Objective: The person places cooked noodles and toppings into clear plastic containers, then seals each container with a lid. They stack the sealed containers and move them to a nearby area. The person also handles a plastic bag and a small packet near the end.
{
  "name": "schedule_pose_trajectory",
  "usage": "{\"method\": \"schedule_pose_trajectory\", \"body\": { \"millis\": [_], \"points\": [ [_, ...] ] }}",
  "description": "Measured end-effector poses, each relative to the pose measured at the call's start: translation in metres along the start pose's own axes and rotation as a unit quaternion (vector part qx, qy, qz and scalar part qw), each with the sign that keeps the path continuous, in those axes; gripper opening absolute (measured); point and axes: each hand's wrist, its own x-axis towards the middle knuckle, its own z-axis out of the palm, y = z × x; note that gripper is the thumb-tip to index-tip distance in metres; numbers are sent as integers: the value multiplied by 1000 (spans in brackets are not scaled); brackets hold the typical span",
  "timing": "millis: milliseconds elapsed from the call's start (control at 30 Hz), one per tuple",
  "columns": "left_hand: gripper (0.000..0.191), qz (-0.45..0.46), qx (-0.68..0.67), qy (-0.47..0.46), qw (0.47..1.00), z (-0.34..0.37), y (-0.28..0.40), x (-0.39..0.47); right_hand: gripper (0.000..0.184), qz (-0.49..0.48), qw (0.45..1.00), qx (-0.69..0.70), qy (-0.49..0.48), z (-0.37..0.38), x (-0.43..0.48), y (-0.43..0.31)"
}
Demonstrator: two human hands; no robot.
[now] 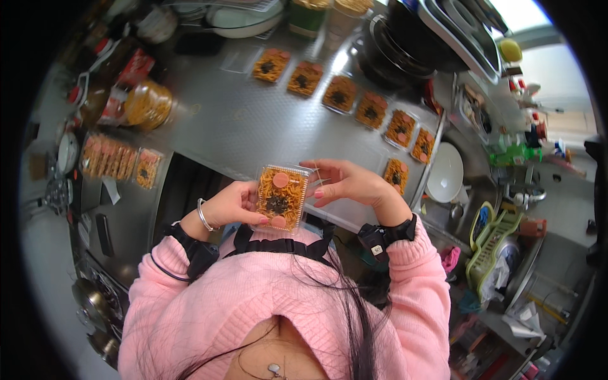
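My left hand (236,203) grips a clear plastic clamshell box (281,198) by its left side, thumb over the near corner. Inside the box, orange noodle-like strands are topped with pink round slices and a dark shredded heap. My right hand (349,183) is at the box's right edge, index finger and thumb apart. A thin pale strand (319,175), apparently a rubber band, stretches between those fingers. The box is held in front of my body, at the near edge of the metal worktop (228,128).
Several similar filled boxes (338,94) line the worktop diagonally. More packed boxes (110,156) stand at left, near a jar of orange food (148,104) and oil bottles (92,104). An empty clear box (241,59) lies behind. A white bowl (444,172) sits in the right-hand sink.
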Motion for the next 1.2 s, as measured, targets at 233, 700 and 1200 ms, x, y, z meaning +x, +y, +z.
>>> {"method": "schedule_pose_trajectory", "body": {
  "millis": [233,700,1200],
  "points": [
    [38,47,-30,-1,998,-37,-21,-54,65,46,981,-150,-117,60,85,-29],
    [34,186,-240,35,952,-129,-27,-73,68,109,928,-250,-256,148,189,-65],
    [27,294,-45,26,954,-164,-28,-116,53,66,988,-134,-37,130,192,-51]
  ]
}}
